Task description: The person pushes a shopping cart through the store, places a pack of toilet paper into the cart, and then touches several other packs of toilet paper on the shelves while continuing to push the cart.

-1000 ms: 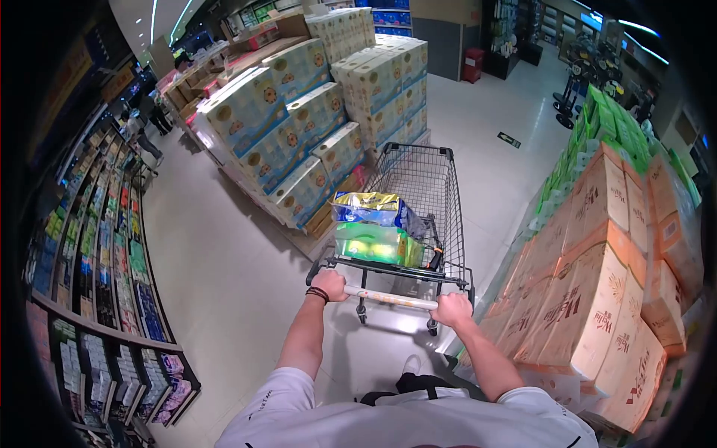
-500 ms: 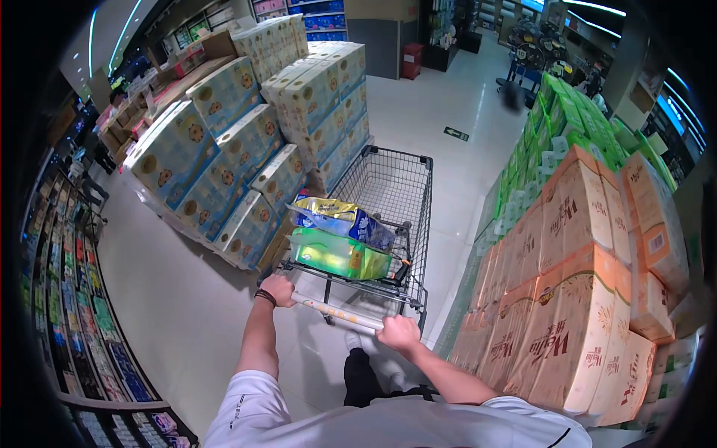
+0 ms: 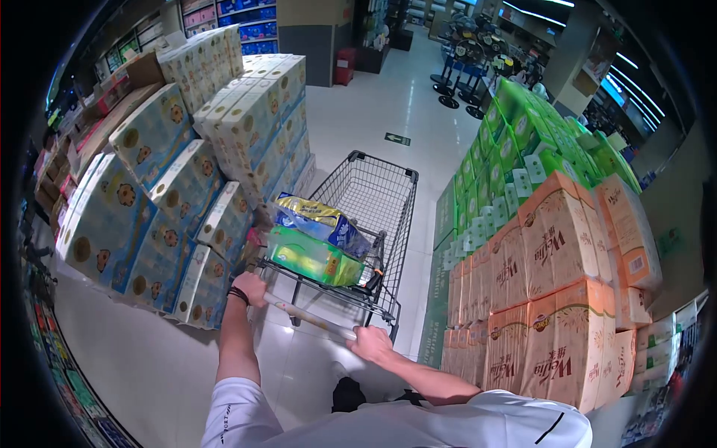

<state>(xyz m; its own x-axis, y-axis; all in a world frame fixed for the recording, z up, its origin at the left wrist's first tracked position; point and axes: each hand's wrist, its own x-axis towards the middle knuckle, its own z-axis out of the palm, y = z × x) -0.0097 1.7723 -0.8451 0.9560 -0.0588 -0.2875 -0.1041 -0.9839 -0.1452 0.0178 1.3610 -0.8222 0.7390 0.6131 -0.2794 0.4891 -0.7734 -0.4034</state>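
My left hand [image 3: 250, 289], with dark bands at the wrist, is closed round the left end of the cart handle [image 3: 310, 317]. Near the handle's right end my right hand [image 3: 370, 343] grips the same bar. In front of the hands is a black wire shopping cart [image 3: 376, 188]. A green package [image 3: 314, 255] and a blue and yellow package [image 3: 321, 222] lie on the cart's near part, side by side. The deep basket beyond them shows bare wire mesh.
Stacked white and blue packs [image 3: 160, 224] stand close on the cart's left. On the right rise orange packs [image 3: 553, 321] and green packs [image 3: 523, 134]. A floor arrow sign [image 3: 397, 139], a red bin [image 3: 344, 66] and round display stands [image 3: 448, 102] are ahead.
The view has turned to the right, and the stacks have shifted left in it. The cart has moved forward between the stacks. Both hands still hold the handle.
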